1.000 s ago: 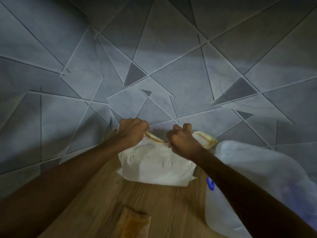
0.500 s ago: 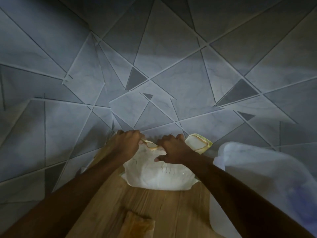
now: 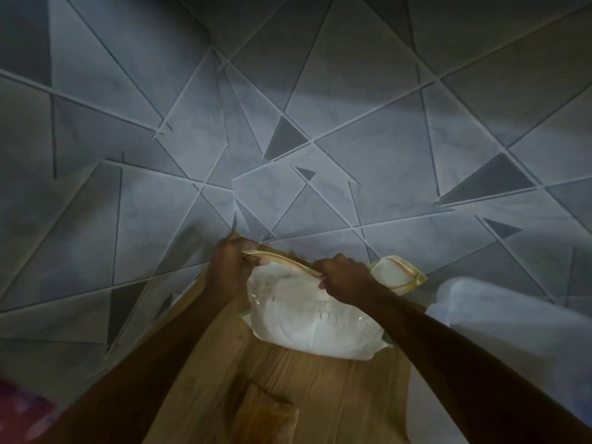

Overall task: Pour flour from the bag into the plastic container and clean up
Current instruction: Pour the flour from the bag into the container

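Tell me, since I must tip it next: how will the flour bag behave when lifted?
Probably floppy: the flour bag bulges below the edge pinched by the left hand and right hand. Likely heavy for its size: it looks well filled. Its glossy film may slip.

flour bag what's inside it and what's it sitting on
White flour shows through the clear flour bag. It rests on the wooden surface; the part beneath it is covered. The left hand and right hand pinch its top edge, hiding the opening.

No text, label or number can be read on anything here.
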Tool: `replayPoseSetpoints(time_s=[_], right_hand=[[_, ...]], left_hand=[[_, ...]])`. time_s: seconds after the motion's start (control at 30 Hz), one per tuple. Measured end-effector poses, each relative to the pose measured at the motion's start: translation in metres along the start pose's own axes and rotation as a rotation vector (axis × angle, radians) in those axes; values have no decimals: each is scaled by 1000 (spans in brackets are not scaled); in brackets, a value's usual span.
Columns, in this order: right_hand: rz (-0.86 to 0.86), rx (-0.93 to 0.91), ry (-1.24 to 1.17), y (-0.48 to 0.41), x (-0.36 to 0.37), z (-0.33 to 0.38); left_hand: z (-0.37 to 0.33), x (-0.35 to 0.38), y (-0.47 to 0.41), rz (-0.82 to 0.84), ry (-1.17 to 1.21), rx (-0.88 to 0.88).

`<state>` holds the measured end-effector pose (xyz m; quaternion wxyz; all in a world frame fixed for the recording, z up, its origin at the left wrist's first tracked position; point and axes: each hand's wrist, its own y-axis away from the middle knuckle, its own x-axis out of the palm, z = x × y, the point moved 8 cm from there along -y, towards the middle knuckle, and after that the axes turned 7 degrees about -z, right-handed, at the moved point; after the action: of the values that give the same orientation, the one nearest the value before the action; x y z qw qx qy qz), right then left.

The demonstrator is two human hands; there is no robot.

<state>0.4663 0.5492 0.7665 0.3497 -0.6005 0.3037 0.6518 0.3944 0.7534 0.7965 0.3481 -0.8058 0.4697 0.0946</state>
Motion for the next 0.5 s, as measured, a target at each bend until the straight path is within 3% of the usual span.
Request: replayPoseSetpoints(time_s=[0.2,0.5], right_hand=[[3,2,114,-6,-2,18],[17,22,9,-34,-5,52]], left_hand=[[53,0,7,-12,307,-285],[80,5,6,-20,404,-314]])
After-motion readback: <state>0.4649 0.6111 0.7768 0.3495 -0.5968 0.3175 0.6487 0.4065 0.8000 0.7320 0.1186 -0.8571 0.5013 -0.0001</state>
